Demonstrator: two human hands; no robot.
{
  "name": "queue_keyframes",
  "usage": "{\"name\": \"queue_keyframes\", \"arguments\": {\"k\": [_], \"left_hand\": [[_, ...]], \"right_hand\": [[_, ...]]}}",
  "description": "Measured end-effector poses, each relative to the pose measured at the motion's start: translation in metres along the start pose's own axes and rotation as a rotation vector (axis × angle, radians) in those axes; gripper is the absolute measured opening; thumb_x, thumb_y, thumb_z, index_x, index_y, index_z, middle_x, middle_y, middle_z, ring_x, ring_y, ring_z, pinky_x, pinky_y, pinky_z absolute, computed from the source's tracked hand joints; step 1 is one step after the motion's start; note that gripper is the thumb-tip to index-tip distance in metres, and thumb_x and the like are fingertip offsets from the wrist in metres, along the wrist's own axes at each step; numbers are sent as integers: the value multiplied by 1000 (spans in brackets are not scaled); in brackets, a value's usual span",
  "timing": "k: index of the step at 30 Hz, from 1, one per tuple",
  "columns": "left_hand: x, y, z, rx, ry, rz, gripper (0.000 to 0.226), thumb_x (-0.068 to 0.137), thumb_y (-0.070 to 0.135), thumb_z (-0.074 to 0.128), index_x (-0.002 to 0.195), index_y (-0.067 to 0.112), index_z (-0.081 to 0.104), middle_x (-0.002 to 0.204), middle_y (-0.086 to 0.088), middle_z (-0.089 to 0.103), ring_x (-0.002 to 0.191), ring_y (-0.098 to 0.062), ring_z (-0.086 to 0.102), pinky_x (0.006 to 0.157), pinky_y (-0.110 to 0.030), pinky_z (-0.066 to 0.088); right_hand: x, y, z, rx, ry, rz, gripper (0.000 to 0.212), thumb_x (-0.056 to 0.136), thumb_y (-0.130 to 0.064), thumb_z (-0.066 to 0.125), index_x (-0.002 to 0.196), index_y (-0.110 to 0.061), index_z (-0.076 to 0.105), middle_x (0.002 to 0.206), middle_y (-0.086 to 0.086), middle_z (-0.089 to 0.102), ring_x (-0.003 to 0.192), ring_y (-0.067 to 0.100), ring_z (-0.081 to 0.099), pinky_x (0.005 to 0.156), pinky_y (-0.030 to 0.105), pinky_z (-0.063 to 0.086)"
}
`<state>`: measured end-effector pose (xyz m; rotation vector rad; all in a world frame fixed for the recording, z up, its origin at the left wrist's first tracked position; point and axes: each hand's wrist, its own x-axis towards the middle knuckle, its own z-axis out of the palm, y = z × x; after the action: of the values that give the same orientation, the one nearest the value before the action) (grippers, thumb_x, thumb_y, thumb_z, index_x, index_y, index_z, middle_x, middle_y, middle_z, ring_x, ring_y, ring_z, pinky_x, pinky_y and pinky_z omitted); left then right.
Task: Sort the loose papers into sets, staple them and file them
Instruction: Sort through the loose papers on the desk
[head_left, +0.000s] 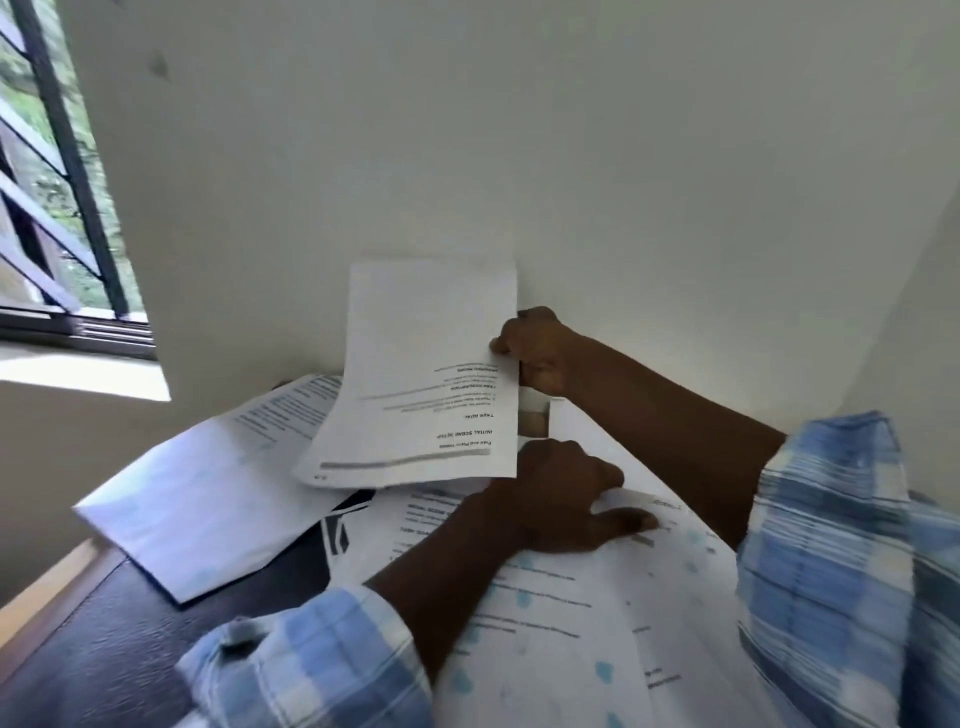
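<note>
one printed sheet (415, 374) is raised off the desk, pinched at its edge by my right hand (535, 351), fingers clenched on the paper. left hand (558, 496) lies just below that sheet's corner, thumb spread on the loose papers (571, 623). whether its curled fingers grip a page, i cannot tell. recommendation: read the heading, pin the pile under the left fingers, lift clear without dragging neighbours. containers: no file or folder identified. small tan object (534, 418) between the hands, contents unreadable.
</note>
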<state>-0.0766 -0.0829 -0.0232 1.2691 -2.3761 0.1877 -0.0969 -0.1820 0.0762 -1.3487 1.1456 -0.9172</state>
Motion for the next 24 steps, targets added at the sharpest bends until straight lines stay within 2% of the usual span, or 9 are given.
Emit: {"name": "queue_keyframes", "arguments": {"k": [3,5,7,12,15,17,19,22,24], "left_hand": [[2,0,0,44,-37,-25,92,74,92,12,97,22,68,85,-1,71,83,-23,68,77,-34,55],[4,0,-1,67,-57,-19,99,65,90,0,93,21,65,87,-4,71,82,-25,67,76,-34,54],[6,-1,0,72,-65,6,98,73,90,4,99,21,69,90,-4,73,81,-25,68,77,-36,55],[7,2,1,91,-52,76,74,91,79,26,106,21,70,91,-9,72,86,-30,68,71,-36,44],[7,5,-1,86,-23,126,52,100,65,47,112,19,70,90,-11,72,82,-28,65,70,-35,45],[7,5,-2,94,39,183,48,99,62,54,105,18,72,80,-9,71,72,-26,65,64,-33,44],[7,9,-6,156,131,255,43,95,59,64,87,18,72,65,-5,66,58,-23,61,56,-27,32],[6,13,-10,222,210,275,42,90,56,72,74,17,67,58,-4,60,51,-23,56,54,-26,23],[6,18,-12,210,227,306,43,89,53,74,73,15,64,59,-5,60,51,-26,56,54,-26,24]], "right_hand": [[17,6,18,-220,-84,-40,19,96,4,58,114,2,58,116,24,65,93,35,68,77,43,60],[24,10,20,-348,-179,-49,17,101,-12,62,110,3,62,117,22,69,98,34,70,86,44,60],[30,16,13,-496,-287,-34,36,104,-31,60,116,2,65,114,19,73,92,31,73,86,42,59],[26,44,-15,-1083,-525,-141,49,101,-55,55,106,-9,72,100,2,70,85,17,64,73,29,50],[15,56,-37,-1108,-555,-254,43,95,-63,60,99,-23,74,95,-12,68,90,10,62,77,26,47],[6,54,-56,-987,-570,-184,39,92,-62,66,91,-24,76,86,-15,68,84,8,63,76,27,47],[1,53,-78,-882,-596,-129,38,92,-52,71,86,-15,76,79,-3,68,76,11,60,74,31,47],[-2,59,-99,-834,-642,-114,18,91,-17,67,102,-9,78,103,25,72,84,23,64,77,42,50],[-6,66,-105,-915,-573,-163,21,86,-6,64,94,-16,80,97,21,74,80,19,65,73,43,52]]}}
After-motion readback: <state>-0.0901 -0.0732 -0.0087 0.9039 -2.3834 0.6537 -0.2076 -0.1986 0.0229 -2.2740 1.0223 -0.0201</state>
